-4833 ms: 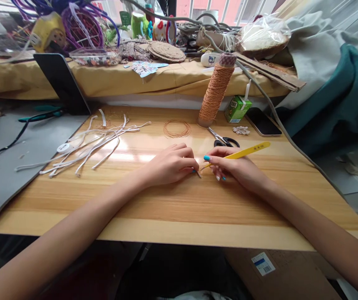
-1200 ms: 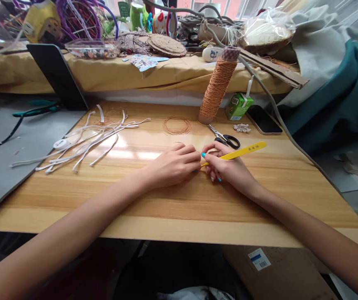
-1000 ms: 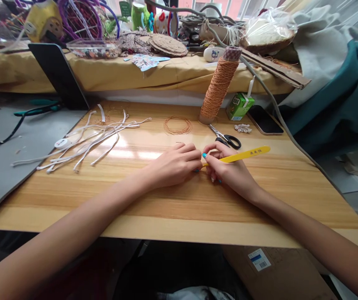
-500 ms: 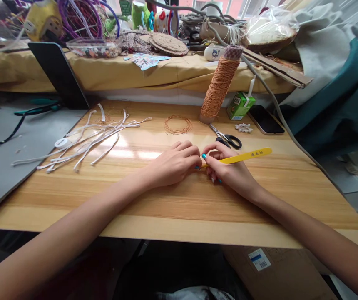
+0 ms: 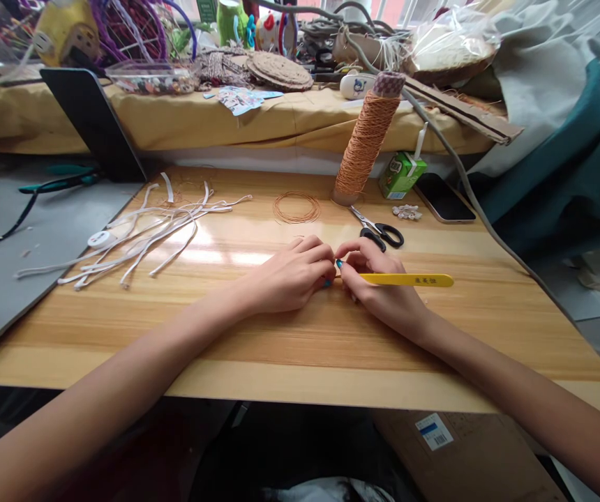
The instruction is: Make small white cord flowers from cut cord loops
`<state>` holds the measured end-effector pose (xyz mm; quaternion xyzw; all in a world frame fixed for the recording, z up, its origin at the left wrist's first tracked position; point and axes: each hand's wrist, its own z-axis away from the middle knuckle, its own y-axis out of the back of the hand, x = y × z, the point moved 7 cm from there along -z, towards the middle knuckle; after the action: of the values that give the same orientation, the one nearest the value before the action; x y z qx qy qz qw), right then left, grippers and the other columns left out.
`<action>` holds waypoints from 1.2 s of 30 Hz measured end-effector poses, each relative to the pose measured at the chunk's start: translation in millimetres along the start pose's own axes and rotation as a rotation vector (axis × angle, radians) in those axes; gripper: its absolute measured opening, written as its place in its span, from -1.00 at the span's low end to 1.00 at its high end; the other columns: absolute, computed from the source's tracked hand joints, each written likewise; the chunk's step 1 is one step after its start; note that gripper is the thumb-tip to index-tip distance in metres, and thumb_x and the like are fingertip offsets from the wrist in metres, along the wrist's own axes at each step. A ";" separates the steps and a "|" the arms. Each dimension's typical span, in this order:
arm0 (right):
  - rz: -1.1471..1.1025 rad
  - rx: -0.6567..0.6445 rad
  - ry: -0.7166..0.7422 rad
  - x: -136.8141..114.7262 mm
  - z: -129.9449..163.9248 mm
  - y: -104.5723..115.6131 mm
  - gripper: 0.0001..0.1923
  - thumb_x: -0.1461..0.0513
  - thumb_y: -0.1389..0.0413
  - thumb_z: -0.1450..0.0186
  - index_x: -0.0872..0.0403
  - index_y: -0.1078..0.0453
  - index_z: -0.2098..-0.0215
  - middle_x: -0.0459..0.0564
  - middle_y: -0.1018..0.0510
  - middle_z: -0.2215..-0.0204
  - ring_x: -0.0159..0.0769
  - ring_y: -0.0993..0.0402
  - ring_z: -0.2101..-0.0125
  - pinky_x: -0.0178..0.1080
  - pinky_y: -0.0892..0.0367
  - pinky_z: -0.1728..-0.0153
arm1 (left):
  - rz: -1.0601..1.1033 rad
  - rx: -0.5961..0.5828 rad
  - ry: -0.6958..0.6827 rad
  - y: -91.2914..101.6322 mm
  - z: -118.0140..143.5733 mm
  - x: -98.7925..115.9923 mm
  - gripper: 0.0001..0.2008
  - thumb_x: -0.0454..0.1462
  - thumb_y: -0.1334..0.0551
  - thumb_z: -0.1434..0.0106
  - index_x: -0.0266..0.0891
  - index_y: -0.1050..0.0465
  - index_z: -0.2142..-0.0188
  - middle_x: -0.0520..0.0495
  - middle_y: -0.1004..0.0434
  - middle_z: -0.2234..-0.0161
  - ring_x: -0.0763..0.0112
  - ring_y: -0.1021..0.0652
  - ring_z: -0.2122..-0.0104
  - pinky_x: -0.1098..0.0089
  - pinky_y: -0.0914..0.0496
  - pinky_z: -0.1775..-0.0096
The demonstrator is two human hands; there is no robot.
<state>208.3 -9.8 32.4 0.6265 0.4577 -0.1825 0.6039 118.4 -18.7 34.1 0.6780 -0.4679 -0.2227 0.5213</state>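
Table top: pale striped wooden board (image 5: 289, 341), smooth, glossy where light glares on it.
Tool: flat yellow plastic stick (image 5: 407, 279) in the right hand (image 5: 378, 286), smooth, with a slight sheen.
Spool: tall cone of orange-brown cord (image 5: 365, 136), rough and matt, wound in ridges.
Coil: thin ring of copper-coloured wire or cord (image 5: 296, 207); which one cannot be told.
Strips: loose white flat bands (image 5: 148, 233), matt, cloth-like.
Scissors: shiny metal blades with black plastic handles (image 5: 378, 229).
Carton: small green paper drink box (image 5: 402, 174), printed, faintly glossy.
Phone: black slab with a glossy glass face (image 5: 444, 199).
Shelf cover: mustard-yellow cloth (image 5: 185, 122), matt, creased.
Drape: teal cloth (image 5: 572, 160), soft, matt.
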 end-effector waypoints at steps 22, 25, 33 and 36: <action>-0.065 0.250 0.169 2.3 1.4 27.9 -0.83 0.20 -0.10 -0.12 0.03 -0.20 0.33 -0.16 -0.37 0.54 -0.46 -0.35 0.55 -0.38 -0.30 0.54 | 0.861 0.077 0.644 -5.4 7.9 -43.6 -0.89 -0.35 -0.15 -0.08 -0.31 -0.35 0.34 -0.02 -0.44 0.42 0.48 -0.45 0.40 0.39 -0.34 0.30; -0.263 0.162 0.028 9.5 -4.4 22.5 -0.81 0.20 -0.14 -0.08 0.06 -0.22 0.39 -0.14 -0.37 0.51 -0.47 -0.35 0.52 -0.40 -0.31 0.55 | 1.158 0.165 0.753 -11.2 9.9 -46.1 -0.91 -0.37 -0.14 -0.08 -0.32 -0.26 0.37 -0.03 -0.44 0.42 0.50 -0.48 0.42 0.40 -0.37 0.32; -0.315 0.079 0.027 3.5 -0.9 11.6 -0.86 0.22 -0.13 -0.12 0.08 -0.26 0.37 -0.11 -0.47 0.48 -0.43 -0.43 0.47 -0.34 -0.35 0.42 | 1.064 0.271 0.731 -5.4 8.6 -44.0 -0.93 -0.37 -0.16 -0.05 -0.32 -0.29 0.42 0.01 -0.39 0.42 0.56 -0.42 0.42 0.48 -0.30 0.34; -0.303 0.110 0.039 3.9 0.9 12.2 -0.87 0.21 -0.11 -0.13 0.08 -0.26 0.39 -0.12 -0.47 0.50 -0.42 -0.43 0.48 -0.33 -0.35 0.44 | 0.944 0.294 0.706 -2.6 8.7 -43.0 -0.93 -0.35 -0.16 -0.05 -0.32 -0.32 0.42 0.02 -0.37 0.43 0.56 -0.39 0.42 0.49 -0.27 0.35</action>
<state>220.3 -7.5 36.4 0.5858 0.5478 -0.2843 0.5253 92.7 14.2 20.6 0.4952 -0.5428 0.3376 0.5884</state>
